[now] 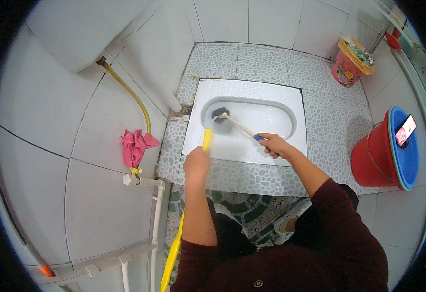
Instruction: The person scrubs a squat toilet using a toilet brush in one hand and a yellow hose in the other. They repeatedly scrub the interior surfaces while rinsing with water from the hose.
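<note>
My right hand [274, 144] is closed around the blue grip of a toilet brush [243, 127]. The brush's grey head lies in the left part of the basin of a white squat toilet [249, 149]. My left hand [197, 163] grips a yellow hose [207, 139], its end sticking up past the fingers over the toilet's front left edge. Behind my left forearm the hose runs down to the bottom of the view. Whether water flows from it I cannot tell.
A pink cloth [135, 147] wraps a pipe joint on the left, above a white valve [129, 179]. At right stands a red bucket [370, 157] with a blue basin [412, 155] and a phone [405, 130] on it. A floral waste bin [346, 69] sits in the back right corner.
</note>
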Tool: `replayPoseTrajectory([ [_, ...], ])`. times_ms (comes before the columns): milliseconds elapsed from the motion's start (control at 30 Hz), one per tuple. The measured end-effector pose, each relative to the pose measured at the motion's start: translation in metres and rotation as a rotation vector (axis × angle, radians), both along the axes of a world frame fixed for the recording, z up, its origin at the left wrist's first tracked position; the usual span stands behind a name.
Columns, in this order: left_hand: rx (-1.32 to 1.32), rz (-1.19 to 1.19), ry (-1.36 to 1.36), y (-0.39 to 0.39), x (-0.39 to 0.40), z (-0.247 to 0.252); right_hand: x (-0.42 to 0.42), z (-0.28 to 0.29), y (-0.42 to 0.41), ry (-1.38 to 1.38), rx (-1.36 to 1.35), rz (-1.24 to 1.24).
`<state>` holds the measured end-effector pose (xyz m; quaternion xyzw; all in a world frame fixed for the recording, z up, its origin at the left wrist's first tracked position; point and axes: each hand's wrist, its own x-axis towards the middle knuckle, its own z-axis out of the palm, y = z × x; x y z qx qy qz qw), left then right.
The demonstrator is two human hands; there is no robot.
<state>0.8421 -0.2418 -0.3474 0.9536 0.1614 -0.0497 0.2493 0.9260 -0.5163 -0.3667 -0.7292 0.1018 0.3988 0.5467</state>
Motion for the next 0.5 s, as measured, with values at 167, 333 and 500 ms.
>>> replayPoseTrajectory([
  [167, 0.008, 0.038, 0.005, 0.007, -0.002, -0.001, -0.015, -0.001, 0.031, 0.03, 0.018, 0.081],
  [333, 0.054, 0.033, 0.029, 0.008, -0.003, -0.002, 0.013, 0.045, -0.026, 0.033, -0.165, 0.432],
  [500, 0.081, -0.011, -0.03, -0.001, -0.003, -0.003, 0.017, 0.064, -0.038, -0.428, -0.48, 0.737],
])
